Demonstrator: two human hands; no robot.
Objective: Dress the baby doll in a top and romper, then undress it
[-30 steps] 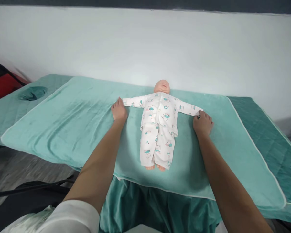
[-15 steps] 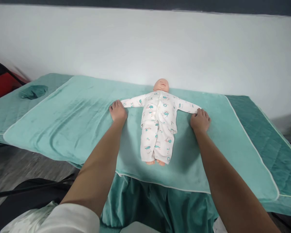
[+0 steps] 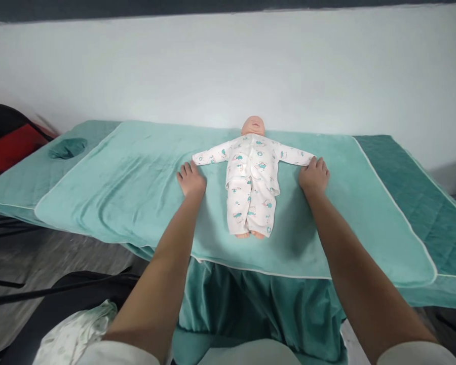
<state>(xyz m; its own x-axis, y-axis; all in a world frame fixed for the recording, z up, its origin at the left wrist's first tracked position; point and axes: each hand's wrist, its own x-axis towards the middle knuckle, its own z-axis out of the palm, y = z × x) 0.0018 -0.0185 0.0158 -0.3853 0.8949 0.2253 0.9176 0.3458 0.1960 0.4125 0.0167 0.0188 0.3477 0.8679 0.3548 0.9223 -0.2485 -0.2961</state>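
Note:
A baby doll (image 3: 253, 162) lies on its back with both arms stretched out sideways. It wears a white pyjama top and trousers with small teal and pink prints. My left hand (image 3: 191, 179) rests on the blanket just below the cuff of the sleeve on the left, fingers spread, fingertips close to the cuff. At the end of the other sleeve (image 3: 294, 155), my right hand (image 3: 313, 176) has its fingers curled round the cuff. The doll's hands are hidden, while its bare toes show below the trouser legs.
A light teal blanket (image 3: 144, 192) with white piping covers the bed, over a darker quilted cover (image 3: 421, 197). A face hole (image 3: 67, 148) is at the left end. A black chair (image 3: 79, 284) with patterned cloth (image 3: 76, 332) stands at lower left. The white wall (image 3: 228, 71) borders the back.
My left hand has come slightly down from the sleeve cuff, which now shows whole, and its fingers have spread. My right hand stays at the other cuff. The view has shifted a little.

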